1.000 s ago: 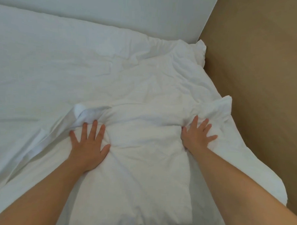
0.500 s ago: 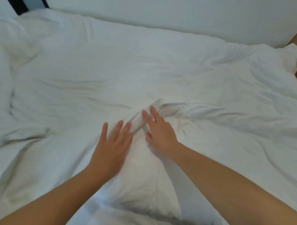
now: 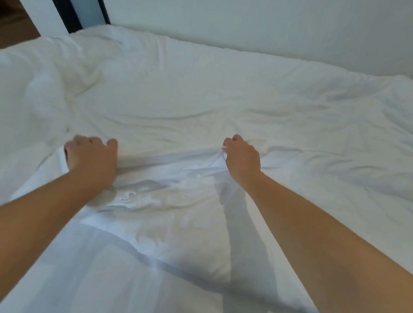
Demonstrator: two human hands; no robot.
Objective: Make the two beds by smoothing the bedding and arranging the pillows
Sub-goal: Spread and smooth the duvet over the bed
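1. Big picture first: a rumpled white cotton duvet (image 3: pixel 227 98) covers the bed from left to right, creased all over.
2. Along the far side runs a plain white wall (image 3: pixel 254 21), with a dark vertical frame (image 3: pixel 72 13) at far left.
3. Near centre, a soft white pillow (image 3: pixel 174 226) lies on the duvet, between the two forearms.
4. The left hand (image 3: pixel 91 158) has its fingers curled over the pillow's far-left edge, gripping it.
5. The right hand (image 3: pixel 242 160) pinches a bunched fold at the pillow's far-right edge.
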